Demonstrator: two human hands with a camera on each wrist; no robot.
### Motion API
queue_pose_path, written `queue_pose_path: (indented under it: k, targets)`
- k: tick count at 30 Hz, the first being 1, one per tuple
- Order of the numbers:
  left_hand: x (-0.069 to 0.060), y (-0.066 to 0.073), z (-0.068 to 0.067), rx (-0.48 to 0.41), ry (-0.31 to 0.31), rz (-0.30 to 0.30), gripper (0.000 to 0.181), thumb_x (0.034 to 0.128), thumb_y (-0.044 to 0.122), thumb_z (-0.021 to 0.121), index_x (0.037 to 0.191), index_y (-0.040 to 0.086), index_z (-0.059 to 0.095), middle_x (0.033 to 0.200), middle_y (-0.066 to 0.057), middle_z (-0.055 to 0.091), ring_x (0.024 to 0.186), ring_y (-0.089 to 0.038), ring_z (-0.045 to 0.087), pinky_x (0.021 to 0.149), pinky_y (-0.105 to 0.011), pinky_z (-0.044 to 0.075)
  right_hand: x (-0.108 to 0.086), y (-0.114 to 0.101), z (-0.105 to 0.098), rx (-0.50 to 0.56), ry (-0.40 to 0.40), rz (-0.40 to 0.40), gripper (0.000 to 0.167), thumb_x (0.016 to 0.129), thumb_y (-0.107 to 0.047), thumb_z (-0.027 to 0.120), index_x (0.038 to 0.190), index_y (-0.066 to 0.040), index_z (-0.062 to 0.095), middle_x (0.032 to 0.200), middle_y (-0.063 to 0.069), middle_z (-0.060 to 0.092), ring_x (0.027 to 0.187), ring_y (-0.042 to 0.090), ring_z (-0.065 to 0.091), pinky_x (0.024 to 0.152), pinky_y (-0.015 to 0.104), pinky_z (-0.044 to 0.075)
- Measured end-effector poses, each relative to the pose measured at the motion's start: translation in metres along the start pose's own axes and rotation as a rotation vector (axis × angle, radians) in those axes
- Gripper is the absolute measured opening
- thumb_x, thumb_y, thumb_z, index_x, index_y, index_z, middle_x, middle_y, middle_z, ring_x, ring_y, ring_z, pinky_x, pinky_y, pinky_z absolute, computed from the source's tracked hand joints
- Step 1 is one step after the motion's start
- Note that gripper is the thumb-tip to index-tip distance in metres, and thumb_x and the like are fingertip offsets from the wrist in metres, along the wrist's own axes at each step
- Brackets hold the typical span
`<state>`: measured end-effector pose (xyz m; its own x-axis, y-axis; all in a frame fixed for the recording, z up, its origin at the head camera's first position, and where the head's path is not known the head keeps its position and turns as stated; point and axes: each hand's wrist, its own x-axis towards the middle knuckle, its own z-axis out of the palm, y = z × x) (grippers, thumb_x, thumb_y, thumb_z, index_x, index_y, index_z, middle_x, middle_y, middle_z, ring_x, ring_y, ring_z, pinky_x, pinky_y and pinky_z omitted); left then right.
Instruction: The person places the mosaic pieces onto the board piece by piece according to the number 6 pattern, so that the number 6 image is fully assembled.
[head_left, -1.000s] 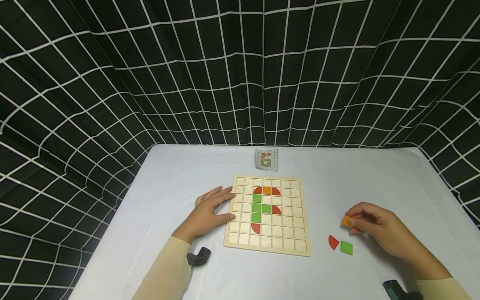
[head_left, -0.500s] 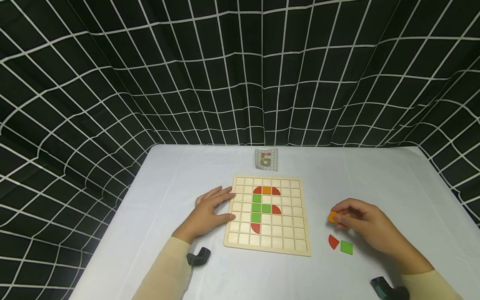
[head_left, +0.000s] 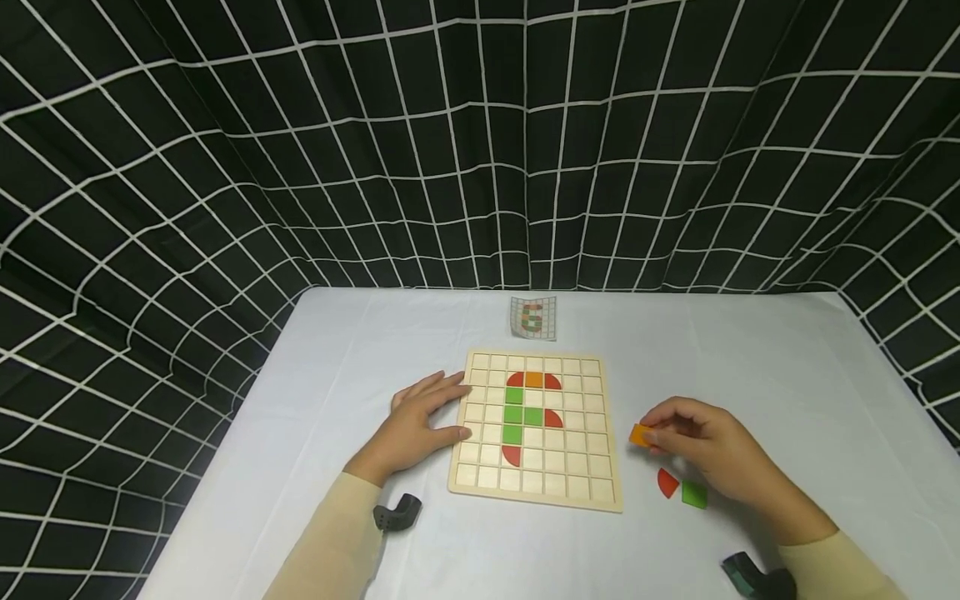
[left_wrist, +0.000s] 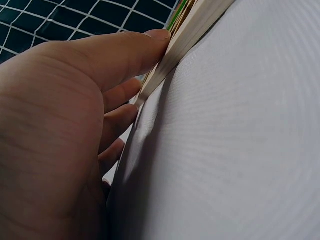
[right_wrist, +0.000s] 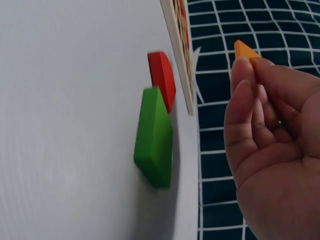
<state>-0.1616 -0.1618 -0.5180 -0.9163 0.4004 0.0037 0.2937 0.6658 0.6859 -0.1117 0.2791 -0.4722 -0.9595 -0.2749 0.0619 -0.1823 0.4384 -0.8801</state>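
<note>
An orange square tile (head_left: pixel 640 435) is pinched between the thumb and fingers of my right hand (head_left: pixel 701 440), held above the table to the right of the wooden grid board (head_left: pixel 577 493). In the right wrist view the orange tile (right_wrist: pixel 244 50) pokes out past the fingertips. My left hand (head_left: pixel 411 425) rests at the board's left edge, thumb and fingertips touching its rim, fingers fairly straight. Red, orange and green tiles (head_left: pixel 513 414) fill some of the board's cells. Below the right hand lie a red quarter-round tile (head_left: pixel 667 483) and a green square tile (head_left: pixel 694 494).
A small printed card (head_left: pixel 533 318) with a coloured grid pattern lies behind the board. White cloth covers the table (head_left: pixel 375 333). A black curtain with white grid lines (head_left: pixel 480 150) rises behind it. Dark wrist devices (head_left: pixel 397 513) sit by both forearms.
My right hand has moved left with the orange tile, closer to the board's right edge. The left hand, the board and the loose tiles stay where they were.
</note>
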Motion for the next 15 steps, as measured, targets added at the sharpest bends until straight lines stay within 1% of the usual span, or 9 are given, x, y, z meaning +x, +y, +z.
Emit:
queue_pose_path:
  k: [5, 11, 15]
  targets:
    - [-0.001, 0.000, -0.001, -0.005, -0.004, -0.005, 0.068, 0.0963, 0.040, 0.086, 0.158, 0.023, 0.061, 0.171, 0.010, 0.040, 0.162, -0.019, 0.020, 0.125, -0.049, 0.006, 0.004, -0.003, 0.007, 0.021, -0.024, 0.028, 0.012, 0.101, -0.005, 0.078, 0.112, -0.001, 0.076, 0.097, 0.005, 0.077, 0.083, 0.022, 0.075, 0.074, 0.028, 0.060]
    - [0.000, -0.001, 0.000, -0.004, -0.002, -0.004, 0.069, 0.0958, 0.040, 0.086, 0.158, 0.024, 0.061, 0.171, 0.011, 0.040, 0.162, -0.018, 0.020, 0.125, -0.049, 0.007, 0.008, -0.009, 0.017, 0.056, -0.052, 0.050, 0.013, 0.100, -0.007, 0.080, 0.111, -0.002, 0.076, 0.097, 0.005, 0.077, 0.084, 0.027, 0.076, 0.071, 0.031, 0.061]
    - [0.001, -0.001, 0.001, 0.000, 0.005, 0.005, 0.068, 0.0958, 0.039, 0.086, 0.157, 0.023, 0.061, 0.171, 0.010, 0.041, 0.162, -0.019, 0.021, 0.125, -0.050, 0.008, 0.013, -0.013, 0.024, 0.078, -0.077, 0.052, 0.012, 0.101, -0.007, 0.079, 0.110, -0.001, 0.076, 0.100, 0.006, 0.077, 0.086, 0.026, 0.076, 0.075, 0.032, 0.063]
